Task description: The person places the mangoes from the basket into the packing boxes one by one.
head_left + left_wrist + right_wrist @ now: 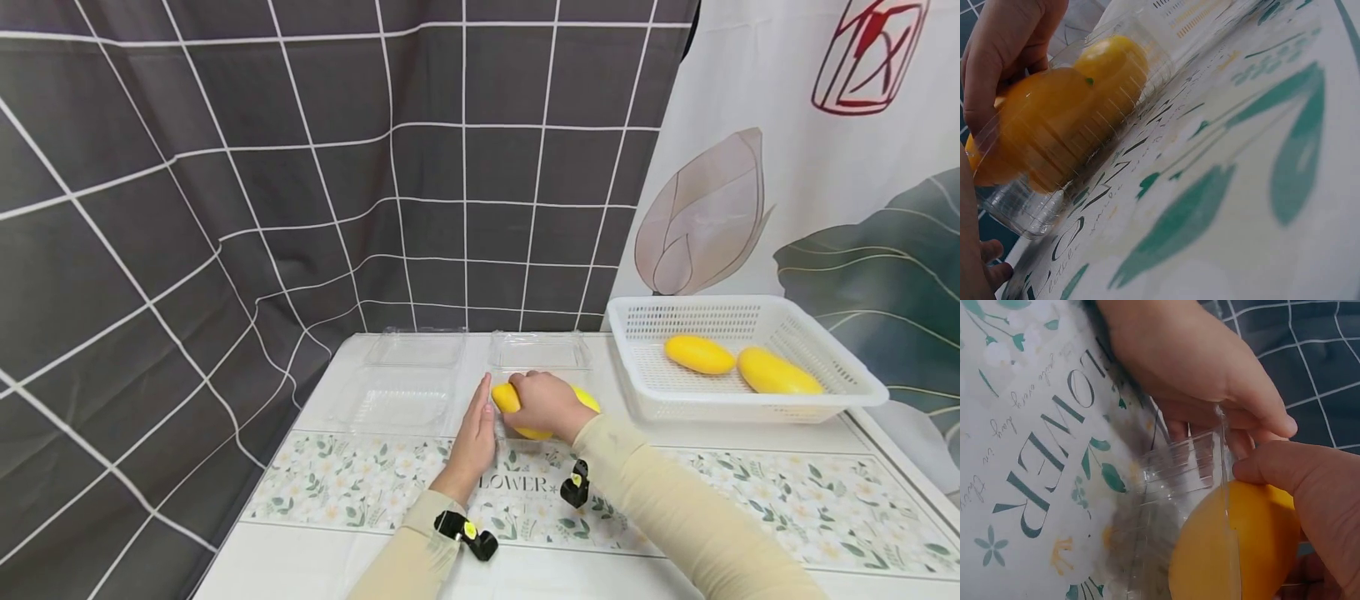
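My right hand grips a yellow mango from above, over a clear plastic clamshell box. Thumb and fingers wrap the fruit in the right wrist view. More yellow fruit shows through the box wall in the left wrist view, lying beside the held mango. My left hand stands on edge along the box's left side, fingers straight and touching its wall. Behind both hands lies the box's raised lid. The right hand hides much of the box's inside in the head view.
To the left is a second clear clamshell box, lid open. A white perforated basket at the right holds two yellow mangoes. A flower-printed band crosses the white table. A dark grid curtain hangs behind.
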Demonstrator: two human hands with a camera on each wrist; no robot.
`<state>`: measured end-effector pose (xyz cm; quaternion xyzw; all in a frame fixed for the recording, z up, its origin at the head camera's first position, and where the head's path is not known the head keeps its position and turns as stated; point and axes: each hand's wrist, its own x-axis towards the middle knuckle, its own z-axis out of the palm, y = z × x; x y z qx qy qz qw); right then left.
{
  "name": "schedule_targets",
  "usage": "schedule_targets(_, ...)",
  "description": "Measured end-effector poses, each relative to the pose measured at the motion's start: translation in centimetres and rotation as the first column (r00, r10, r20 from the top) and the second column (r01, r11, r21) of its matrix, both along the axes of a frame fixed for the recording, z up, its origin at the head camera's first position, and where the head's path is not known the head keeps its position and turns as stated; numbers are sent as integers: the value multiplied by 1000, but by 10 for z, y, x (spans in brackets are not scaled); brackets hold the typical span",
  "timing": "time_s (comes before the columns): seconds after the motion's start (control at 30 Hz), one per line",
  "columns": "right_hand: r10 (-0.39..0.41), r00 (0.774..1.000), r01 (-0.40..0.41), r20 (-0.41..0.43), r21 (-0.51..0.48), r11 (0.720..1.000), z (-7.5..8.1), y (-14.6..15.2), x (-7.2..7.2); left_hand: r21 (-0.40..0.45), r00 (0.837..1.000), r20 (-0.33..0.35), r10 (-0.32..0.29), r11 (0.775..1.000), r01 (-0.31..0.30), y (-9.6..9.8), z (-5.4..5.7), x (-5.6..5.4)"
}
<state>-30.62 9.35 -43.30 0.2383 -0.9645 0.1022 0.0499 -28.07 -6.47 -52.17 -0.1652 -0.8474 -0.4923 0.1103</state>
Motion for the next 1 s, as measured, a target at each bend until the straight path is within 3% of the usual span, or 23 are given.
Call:
schedule_targets(0.43,5,999,2,-54,128,992,-11,-10,6,15,1000,-25,-8,1000,8,1,2,0)
schedule_targets(0.8,5,999,1,-53,115,993,-17,-12,4,-12,1000,7,14,1000,-14,1,4,2)
schedule_targets(1.0,-11,995,25,-100,142,990,-20,-11,7,-11,1000,2,17,1000,-17,0,4,2)
